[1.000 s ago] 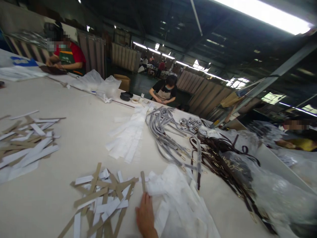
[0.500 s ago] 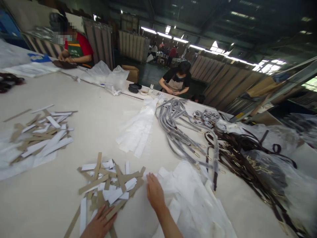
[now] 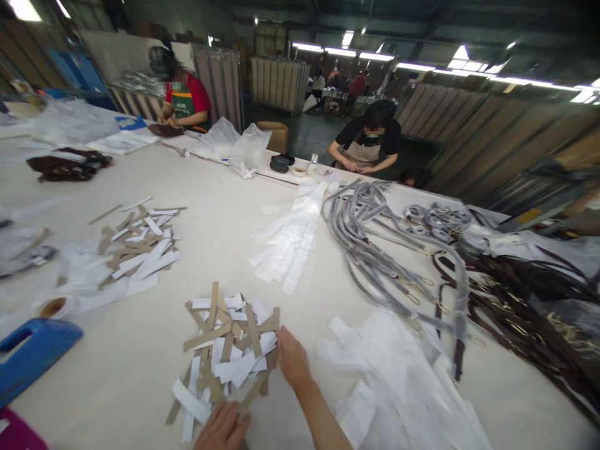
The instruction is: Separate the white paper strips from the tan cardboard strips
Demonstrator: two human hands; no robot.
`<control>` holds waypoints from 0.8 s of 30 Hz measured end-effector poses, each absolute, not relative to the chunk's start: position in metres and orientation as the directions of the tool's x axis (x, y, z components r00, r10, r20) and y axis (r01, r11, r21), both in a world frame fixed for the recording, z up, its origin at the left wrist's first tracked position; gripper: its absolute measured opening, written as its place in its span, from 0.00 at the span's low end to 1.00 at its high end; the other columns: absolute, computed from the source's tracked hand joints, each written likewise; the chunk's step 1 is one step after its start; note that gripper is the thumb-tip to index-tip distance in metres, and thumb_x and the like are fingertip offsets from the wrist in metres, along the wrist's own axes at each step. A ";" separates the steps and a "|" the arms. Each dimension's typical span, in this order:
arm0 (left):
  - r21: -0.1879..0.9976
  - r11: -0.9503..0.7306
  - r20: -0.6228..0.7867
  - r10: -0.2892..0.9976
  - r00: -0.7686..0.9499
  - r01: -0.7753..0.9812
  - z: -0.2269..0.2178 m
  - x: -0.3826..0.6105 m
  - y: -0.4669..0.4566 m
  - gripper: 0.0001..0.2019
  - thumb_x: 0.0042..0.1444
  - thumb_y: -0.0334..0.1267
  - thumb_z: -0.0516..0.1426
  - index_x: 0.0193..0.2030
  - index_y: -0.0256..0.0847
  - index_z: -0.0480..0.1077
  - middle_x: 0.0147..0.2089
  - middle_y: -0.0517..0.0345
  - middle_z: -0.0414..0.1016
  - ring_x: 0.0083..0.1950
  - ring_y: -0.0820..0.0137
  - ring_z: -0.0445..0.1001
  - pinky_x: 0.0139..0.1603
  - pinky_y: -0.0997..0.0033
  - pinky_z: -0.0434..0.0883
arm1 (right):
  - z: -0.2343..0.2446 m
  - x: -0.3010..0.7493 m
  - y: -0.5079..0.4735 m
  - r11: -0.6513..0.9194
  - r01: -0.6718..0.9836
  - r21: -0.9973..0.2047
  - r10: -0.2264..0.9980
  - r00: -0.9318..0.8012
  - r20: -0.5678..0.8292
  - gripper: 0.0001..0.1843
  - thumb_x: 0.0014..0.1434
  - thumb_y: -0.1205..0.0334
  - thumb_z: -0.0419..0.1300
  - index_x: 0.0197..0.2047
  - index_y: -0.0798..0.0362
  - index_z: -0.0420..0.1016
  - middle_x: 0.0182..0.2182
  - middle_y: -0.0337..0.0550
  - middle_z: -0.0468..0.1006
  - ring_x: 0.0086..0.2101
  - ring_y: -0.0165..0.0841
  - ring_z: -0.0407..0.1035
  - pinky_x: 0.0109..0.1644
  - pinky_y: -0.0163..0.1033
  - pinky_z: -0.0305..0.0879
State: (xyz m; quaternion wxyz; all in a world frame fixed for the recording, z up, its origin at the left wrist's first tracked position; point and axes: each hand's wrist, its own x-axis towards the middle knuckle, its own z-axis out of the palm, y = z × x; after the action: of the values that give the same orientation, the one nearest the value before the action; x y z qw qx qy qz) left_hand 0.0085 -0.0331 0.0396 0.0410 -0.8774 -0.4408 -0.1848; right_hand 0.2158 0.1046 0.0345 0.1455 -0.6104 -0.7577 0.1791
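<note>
A loose pile of white and tan paper strips (image 3: 241,365) lies on the near part of the table. My left hand (image 3: 224,427) rests at the pile's near edge, fingers stretched out against the lowest strips. On the pile's right side, my right hand (image 3: 292,357) stands with extended fingers touching the strip ends; its palm is turned away from view. Neither hand grips anything that I can see. Right of my right forearm, thin white plastic sleeves (image 3: 398,369) are spread in an overlapping heap.
Another strip pile (image 3: 145,250) lies left, near a blue plastic container (image 3: 40,353). Farther off are fanned white sleeves (image 3: 293,240), grey wrapped straps (image 3: 359,231) and dark brown straps (image 3: 497,312) with metal clips. Two co-workers, one in red (image 3: 194,100), one in black (image 3: 370,140), work across the table.
My view has swung left, bringing the blue container into sight. My right hand has moved from beside the plastic sleeves to the strip pile's edge, and the pile looks more gathered.
</note>
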 end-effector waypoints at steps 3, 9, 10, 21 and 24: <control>0.051 -0.511 0.298 0.828 0.475 0.858 0.050 -0.012 -0.021 0.28 0.50 0.21 0.46 0.57 0.41 0.66 0.59 0.48 0.69 0.59 0.61 0.66 0.56 0.60 0.68 | 0.036 0.240 0.088 0.198 0.869 -0.453 0.976 -0.218 0.007 0.23 0.62 0.68 0.42 0.53 0.62 0.71 0.53 0.60 0.73 0.54 0.42 0.67 0.58 0.48 0.66; 0.232 -0.376 0.163 0.924 0.346 0.897 0.080 -0.036 -0.023 0.19 0.57 0.22 0.43 0.46 0.37 0.71 0.52 0.46 0.72 0.54 0.61 0.68 0.56 0.58 0.68 | 0.050 0.233 -0.008 0.235 0.881 -0.411 0.948 -0.301 -0.104 0.24 0.61 0.69 0.43 0.57 0.63 0.67 0.58 0.61 0.68 0.58 0.44 0.63 0.59 0.47 0.65; 0.251 -0.358 0.106 0.934 0.342 0.899 0.083 -0.036 -0.031 0.19 0.57 0.23 0.44 0.48 0.38 0.70 0.53 0.46 0.72 0.55 0.61 0.68 0.57 0.57 0.67 | 0.054 0.224 -0.025 0.258 0.879 -0.401 0.928 -0.340 -0.150 0.25 0.60 0.71 0.45 0.58 0.62 0.67 0.59 0.60 0.67 0.58 0.43 0.62 0.60 0.47 0.64; 0.564 -0.127 -0.143 0.958 0.247 0.816 0.100 -0.054 -0.092 0.20 0.56 0.24 0.45 0.53 0.36 0.66 0.56 0.43 0.68 0.59 0.58 0.63 0.61 0.52 0.60 | 0.072 0.179 -0.056 0.500 0.782 -0.372 0.599 -0.622 -0.504 0.32 0.53 0.77 0.49 0.61 0.58 0.64 0.66 0.54 0.51 0.64 0.42 0.46 0.66 0.43 0.53; 0.642 -0.021 -0.163 0.973 0.164 0.767 0.115 -0.079 -0.128 0.14 0.56 0.28 0.46 0.41 0.41 0.70 0.42 0.50 0.72 0.46 0.63 0.67 0.52 0.60 0.66 | 0.061 0.184 -0.059 0.549 0.768 -0.329 0.588 -0.635 -0.502 0.32 0.53 0.76 0.49 0.62 0.58 0.62 0.67 0.53 0.50 0.64 0.42 0.46 0.67 0.44 0.51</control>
State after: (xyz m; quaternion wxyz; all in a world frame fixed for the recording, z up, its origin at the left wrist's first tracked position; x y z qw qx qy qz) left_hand -0.0787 -0.1277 0.1151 -0.3135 -0.6953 -0.6254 -0.1646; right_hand 0.1838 -0.0592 0.0610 -0.1690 -0.3925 -0.8637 0.2670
